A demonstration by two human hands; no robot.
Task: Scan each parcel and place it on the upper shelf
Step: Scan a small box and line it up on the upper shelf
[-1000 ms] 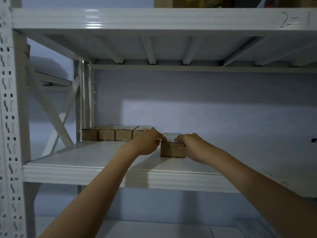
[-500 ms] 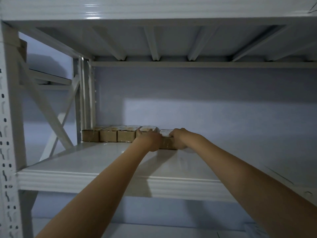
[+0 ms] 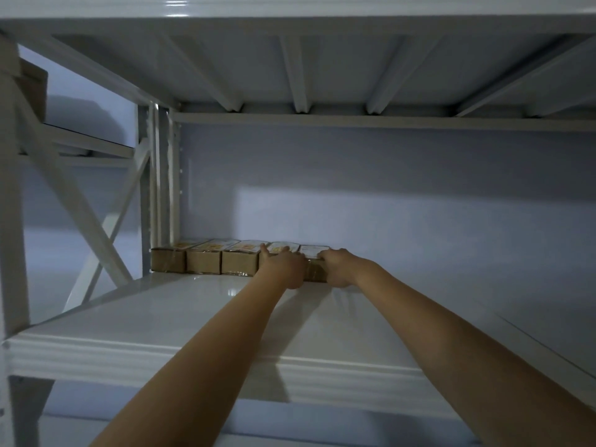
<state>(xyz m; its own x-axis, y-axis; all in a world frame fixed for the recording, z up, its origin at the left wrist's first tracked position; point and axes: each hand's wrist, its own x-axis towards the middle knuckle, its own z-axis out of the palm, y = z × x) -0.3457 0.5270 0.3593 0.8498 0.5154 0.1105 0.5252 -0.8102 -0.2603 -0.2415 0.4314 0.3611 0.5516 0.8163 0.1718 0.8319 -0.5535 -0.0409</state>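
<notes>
Both arms reach deep onto the white shelf (image 3: pixel 200 314). The left hand (image 3: pixel 283 269) and the right hand (image 3: pixel 338 267) grasp the last box (image 3: pixel 312 253) between them, fingers curled over its front and top edges. The box sits at the back of the shelf, touching the next box in a row of four boxes (image 3: pixel 206 259) running leftward from the left hand toward the corner post (image 3: pixel 159 175).

5 brown parcels (image 3: pixel 239 262) in row at shelf (image 3: pixel 193 314) back.
</notes>
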